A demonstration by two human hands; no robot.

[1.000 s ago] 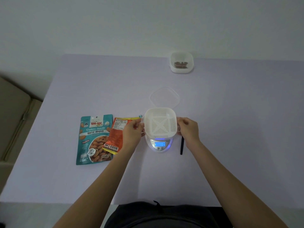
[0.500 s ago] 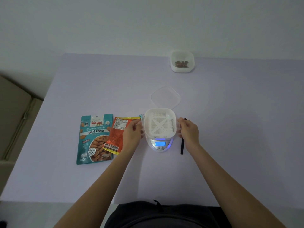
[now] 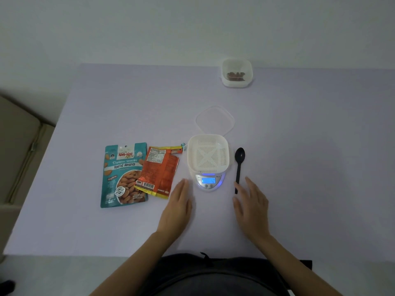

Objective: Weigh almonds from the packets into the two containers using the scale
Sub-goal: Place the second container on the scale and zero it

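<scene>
white basket point(image 3: 208, 154) sits on scale point(image 3: 210, 182), mid-tabletop point(image 3: 310, 167) | left hand point(image 3: 178, 207) and right hand point(image 3: 252, 207) flat, fingers straight, holding nothing, flanking scale on near side | spoon point(image 3: 239, 167) just right | packets point(image 3: 141, 174) left | container with almonds point(image 3: 236, 73) at far edge

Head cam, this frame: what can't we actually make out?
Head view only:
Display: lit, digits too small and blurred to read.
Far container: brown contents, too small to count.
Teal packet: lower right covered by orange packet; whether either is open, unclear.
Scale: platform hidden under the perforated container.
</scene>
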